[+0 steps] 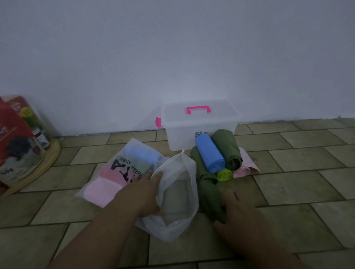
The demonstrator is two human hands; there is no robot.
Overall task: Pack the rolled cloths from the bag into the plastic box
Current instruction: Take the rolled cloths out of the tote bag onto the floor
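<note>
Our left hand [143,193] grips the limp rim of the sheer mesh bag [177,195], just before the translucent, lidded plastic box [198,125]. Our right hand [240,211] seems curled round a matte olive roll [209,194], near the smooth, cylindrical blue roll [210,155].

Clear lane: the bare floor [308,175] on your right, wide enough for a hand. Obstacles: the plastic box [201,133] sits lid-shut against the wall [169,53], its front right blocked by the blue roll [210,155] and dark green roll [228,150]. The mesh bag [175,197] and printed bag [117,175] crowd your left approach, with the long green roll [210,194] just beside the mesh bag
</note>
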